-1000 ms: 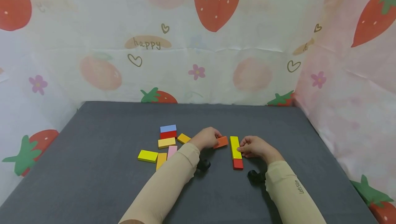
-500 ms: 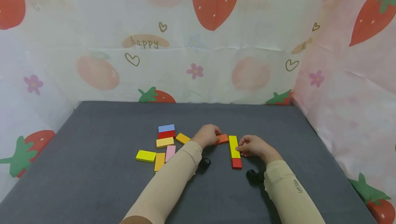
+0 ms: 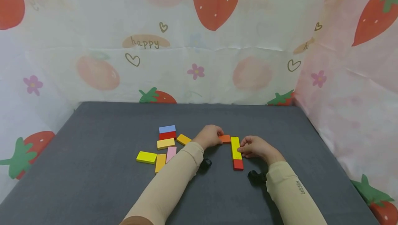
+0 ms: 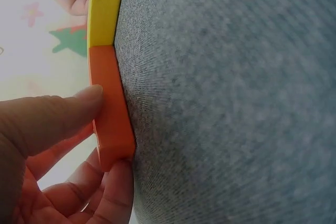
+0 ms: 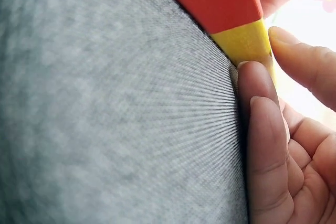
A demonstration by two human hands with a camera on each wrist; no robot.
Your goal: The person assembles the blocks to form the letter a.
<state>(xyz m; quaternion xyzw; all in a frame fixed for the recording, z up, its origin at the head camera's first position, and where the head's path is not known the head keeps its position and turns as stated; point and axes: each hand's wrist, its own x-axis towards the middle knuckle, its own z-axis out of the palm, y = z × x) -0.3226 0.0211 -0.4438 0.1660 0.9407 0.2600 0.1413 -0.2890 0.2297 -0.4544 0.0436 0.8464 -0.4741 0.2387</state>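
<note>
My left hand [image 3: 209,136] grips an orange block [image 3: 225,139] lying on the grey cloth. In the left wrist view the thumb lies on the orange block's [image 4: 111,114] top face, and fingers press its near end. Its far end meets the side of a long yellow block [image 3: 235,146]. A red block [image 3: 238,165] sits in line at the yellow block's near end. From the right, my right hand [image 3: 258,149] holds the yellow block by its edge. The right wrist view has the thumb at the top edge of the yellow block [image 5: 248,43] and fingertips along its side.
Left of the left forearm lie several more blocks: a blue block [image 3: 167,128], a red block [image 3: 167,135], yellow and orange ones, and a pink block [image 3: 171,153]. Black wrist cameras hang below both wrists. Strawberry-print cloth [image 3: 199,80] walls the table's back and sides.
My left hand has turned the tilted orange block straight and brought it right until its end met the yellow block. The right hand has stayed almost still at the yellow block.
</note>
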